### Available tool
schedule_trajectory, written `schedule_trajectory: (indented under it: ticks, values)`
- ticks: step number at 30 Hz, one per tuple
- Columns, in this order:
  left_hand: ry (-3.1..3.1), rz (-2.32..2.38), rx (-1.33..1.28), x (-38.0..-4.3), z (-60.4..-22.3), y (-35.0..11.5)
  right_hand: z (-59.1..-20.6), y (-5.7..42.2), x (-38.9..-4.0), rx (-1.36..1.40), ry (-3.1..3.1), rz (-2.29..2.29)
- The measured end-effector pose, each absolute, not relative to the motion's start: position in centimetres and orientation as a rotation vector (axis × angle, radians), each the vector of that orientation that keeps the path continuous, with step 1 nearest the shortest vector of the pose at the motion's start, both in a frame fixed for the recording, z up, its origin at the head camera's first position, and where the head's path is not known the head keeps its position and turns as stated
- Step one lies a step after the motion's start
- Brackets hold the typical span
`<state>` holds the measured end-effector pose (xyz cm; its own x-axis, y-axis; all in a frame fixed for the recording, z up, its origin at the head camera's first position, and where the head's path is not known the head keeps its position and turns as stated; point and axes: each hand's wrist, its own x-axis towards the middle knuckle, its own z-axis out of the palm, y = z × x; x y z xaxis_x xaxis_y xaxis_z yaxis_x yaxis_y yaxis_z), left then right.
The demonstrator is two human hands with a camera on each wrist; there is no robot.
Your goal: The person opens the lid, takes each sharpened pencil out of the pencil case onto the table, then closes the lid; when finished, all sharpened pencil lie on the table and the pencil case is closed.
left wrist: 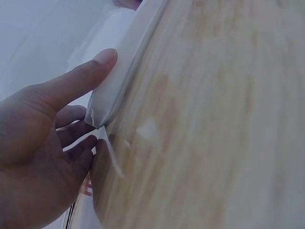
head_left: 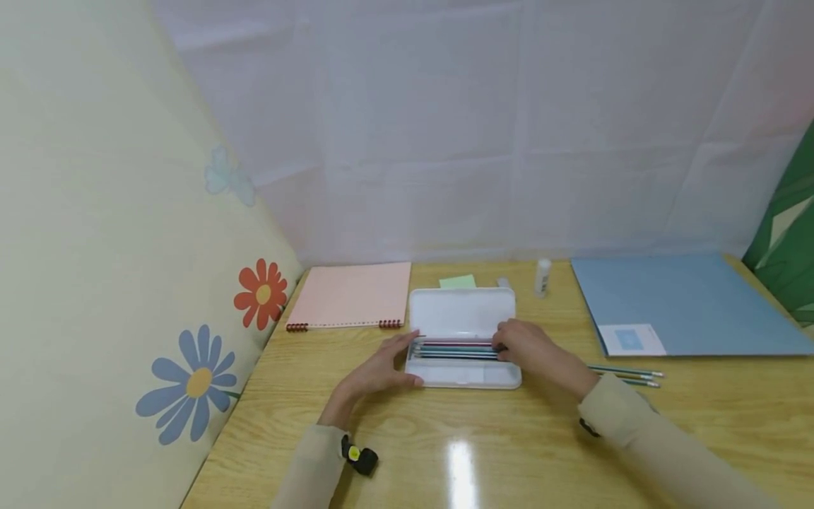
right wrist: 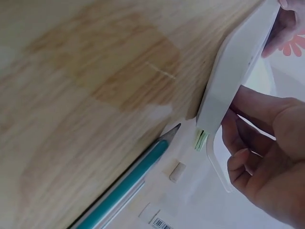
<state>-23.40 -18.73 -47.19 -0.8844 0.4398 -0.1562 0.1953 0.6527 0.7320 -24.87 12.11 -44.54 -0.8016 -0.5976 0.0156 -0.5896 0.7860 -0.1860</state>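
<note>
A white pencil case [head_left: 463, 376] lies with its lid [head_left: 462, 311] back, and several pencils [head_left: 454, 351] rest lengthwise in it. My left hand [head_left: 380, 369] grips the case's left end, its thumb on the front corner and forefinger near the back one. The left wrist view shows that thumb [left wrist: 81, 81] on the case's wall. My right hand [head_left: 531, 350] reaches into the right end with curled fingers, over the pencils' ends. Its fingertips are hidden behind the case's wall in the right wrist view, so whether they pinch a pencil cannot be told.
More pencils [head_left: 629, 372] lie on the table right of the case, partly behind my right forearm. A pink spiral notebook [head_left: 352, 293] sits at back left. Green sticky notes [head_left: 458, 282], a small grey block [head_left: 503, 283] and a glue stick [head_left: 543, 277] are behind; a blue folder [head_left: 693, 304] lies right.
</note>
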Motion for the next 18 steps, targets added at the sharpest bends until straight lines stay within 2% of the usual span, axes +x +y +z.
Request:
schedule_trajectory:
  ticks: [18]
  values:
    - [2.554,1.071,0.519,-23.43,-47.25,-18.76,-43.72,11.68,-25.37,-0.954,2.834,-0.181]
